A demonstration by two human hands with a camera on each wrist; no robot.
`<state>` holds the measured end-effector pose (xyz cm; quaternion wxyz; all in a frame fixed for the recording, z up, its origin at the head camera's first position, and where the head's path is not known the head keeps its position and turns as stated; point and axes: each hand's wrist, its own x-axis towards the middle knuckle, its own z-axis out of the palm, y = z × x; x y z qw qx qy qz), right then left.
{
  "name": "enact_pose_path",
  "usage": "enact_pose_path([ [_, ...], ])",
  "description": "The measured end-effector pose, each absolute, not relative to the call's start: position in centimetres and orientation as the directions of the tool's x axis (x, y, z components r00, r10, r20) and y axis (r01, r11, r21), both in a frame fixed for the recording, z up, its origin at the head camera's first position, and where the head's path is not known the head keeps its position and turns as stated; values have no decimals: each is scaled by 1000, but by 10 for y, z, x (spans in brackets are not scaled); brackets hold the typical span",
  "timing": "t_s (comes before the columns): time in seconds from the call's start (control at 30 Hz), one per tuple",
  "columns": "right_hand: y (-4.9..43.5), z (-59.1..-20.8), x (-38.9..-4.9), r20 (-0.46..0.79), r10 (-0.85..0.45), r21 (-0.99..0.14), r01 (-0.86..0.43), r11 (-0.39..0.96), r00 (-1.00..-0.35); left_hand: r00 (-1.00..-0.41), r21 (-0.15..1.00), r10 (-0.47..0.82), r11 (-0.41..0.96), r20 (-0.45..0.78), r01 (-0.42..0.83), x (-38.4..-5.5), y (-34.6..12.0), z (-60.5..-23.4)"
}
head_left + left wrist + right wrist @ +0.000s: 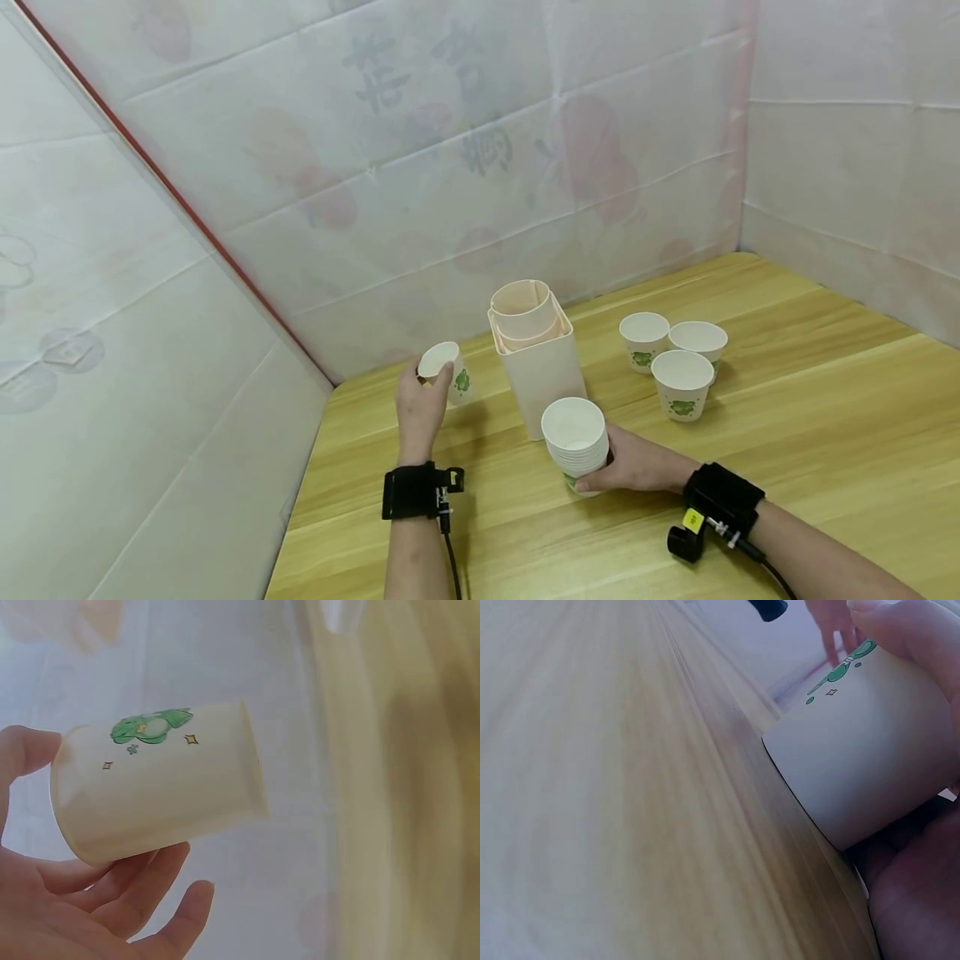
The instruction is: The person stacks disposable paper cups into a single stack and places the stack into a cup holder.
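Note:
My left hand (pixel 420 410) holds a white paper cup (pixel 461 385) between thumb and fingers near its rim. The cup tilts above the table; its green cartoon print (pixel 152 726) shows in the left wrist view. Lower in the head view, my right hand (pixel 636 463) grips a stack of nested paper cups (pixel 573 457) around its side, mouths upward. In the right wrist view the bottom of the stack's lowest cup (pixel 877 742) is right at the tabletop. Between the hands, behind the stack, stands a cream square container (pixel 543 379) with a round tube (pixel 522 312) inside its open top.
Three more paper cups, a back left one (pixel 643 340), a back right one (pixel 701 335) and a front one (pixel 682 385), stand close together right of the container. The wooden table (pixel 810 450) meets sheeted walls (pixel 420 192) at the back and sides.

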<state>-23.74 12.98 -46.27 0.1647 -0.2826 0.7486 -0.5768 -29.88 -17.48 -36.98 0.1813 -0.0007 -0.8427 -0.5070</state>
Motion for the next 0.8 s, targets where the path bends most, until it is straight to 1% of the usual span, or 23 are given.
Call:
enact_pose_path([
  [0.17,130,-464,-238,89,-615,-957,-239,166,-783,-924,846,-172,484,341,222,-288,-172,-352],
  [0.57,129,-463,-238,87,-612,-955,-240,173,-786,-873,791,-90,476,479,385,-250,-163,-316],
  [0.67,129,-463,-238,83,-613,-956,-237,175,-786,-861,769,-50,478,506,424,-242,-158,-312],
  [0.8,129,-464,-239,84,-616,-956,-239,173,-783,-852,748,37,461,522,478,-234,-149,-310],
])
